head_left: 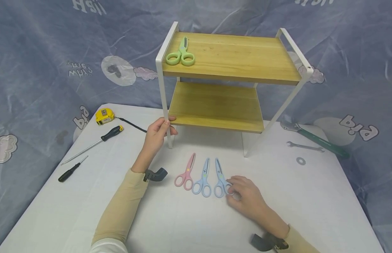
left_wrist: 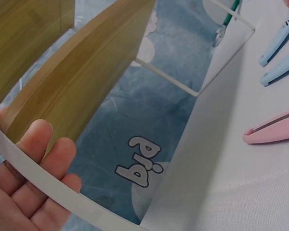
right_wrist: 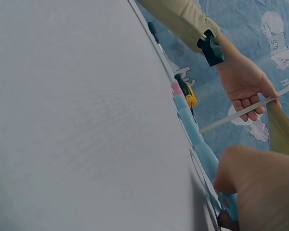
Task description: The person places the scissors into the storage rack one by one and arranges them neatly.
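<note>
My left hand (head_left: 157,133) holds the front left white leg (head_left: 162,91) of a two-tier wooden shelf (head_left: 233,56), its fingers curled round the metal in the left wrist view. On the white table, my right hand (head_left: 246,198) has thumb and fingers round the right handle loop of the rightmost blue scissors (head_left: 220,174). These lie flat with blades pointing towards the shelf; the fingers partly hide the loop. To their left are another pair of blue scissors (head_left: 204,175) and pink scissors (head_left: 188,170). Green scissors (head_left: 182,49) rest on the top tier, at its left end.
At left on the table lie a yellow tape measure (head_left: 104,116), a long screwdriver (head_left: 109,134) and a short screwdriver (head_left: 69,172). At right are a green-handled adjustable wrench (head_left: 322,140), a small spanner (head_left: 304,146) and a washer (head_left: 301,161). A printed blue-grey cloth (head_left: 135,31) hangs behind.
</note>
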Tool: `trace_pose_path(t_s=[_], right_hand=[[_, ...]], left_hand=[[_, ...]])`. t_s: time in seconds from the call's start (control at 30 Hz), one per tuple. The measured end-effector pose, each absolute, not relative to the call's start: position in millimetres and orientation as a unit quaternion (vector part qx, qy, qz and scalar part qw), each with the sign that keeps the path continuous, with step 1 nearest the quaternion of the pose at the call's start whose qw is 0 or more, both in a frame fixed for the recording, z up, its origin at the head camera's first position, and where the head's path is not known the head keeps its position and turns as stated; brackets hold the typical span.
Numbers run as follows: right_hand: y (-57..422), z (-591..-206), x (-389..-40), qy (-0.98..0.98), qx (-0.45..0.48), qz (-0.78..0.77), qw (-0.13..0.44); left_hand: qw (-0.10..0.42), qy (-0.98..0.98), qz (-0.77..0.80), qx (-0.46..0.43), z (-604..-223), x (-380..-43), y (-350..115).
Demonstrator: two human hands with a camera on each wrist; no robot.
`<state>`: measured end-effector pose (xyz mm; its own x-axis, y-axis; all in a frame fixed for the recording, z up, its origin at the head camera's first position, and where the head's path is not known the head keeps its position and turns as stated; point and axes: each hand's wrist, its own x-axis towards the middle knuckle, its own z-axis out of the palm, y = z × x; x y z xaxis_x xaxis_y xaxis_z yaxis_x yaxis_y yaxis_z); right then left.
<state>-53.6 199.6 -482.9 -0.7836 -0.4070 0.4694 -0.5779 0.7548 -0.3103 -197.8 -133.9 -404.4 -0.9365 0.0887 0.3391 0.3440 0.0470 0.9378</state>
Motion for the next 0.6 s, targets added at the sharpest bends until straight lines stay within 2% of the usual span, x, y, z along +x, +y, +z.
trace_pose_path(t_s=[0.2,0.6], right_hand=[[201.6,-488.9,-55.9,-0.903,0.270,0.247,0.228],[199.5,-485.8,-54.0,-0.913,0.245,0.256,0.204]], left_hand=[[0.093,-0.718,-0.674,-0.147,-404.7,-197.6,-134.1],[0.097,-0.716,-0.676,-0.146,-403.4,-196.4,-133.5]])
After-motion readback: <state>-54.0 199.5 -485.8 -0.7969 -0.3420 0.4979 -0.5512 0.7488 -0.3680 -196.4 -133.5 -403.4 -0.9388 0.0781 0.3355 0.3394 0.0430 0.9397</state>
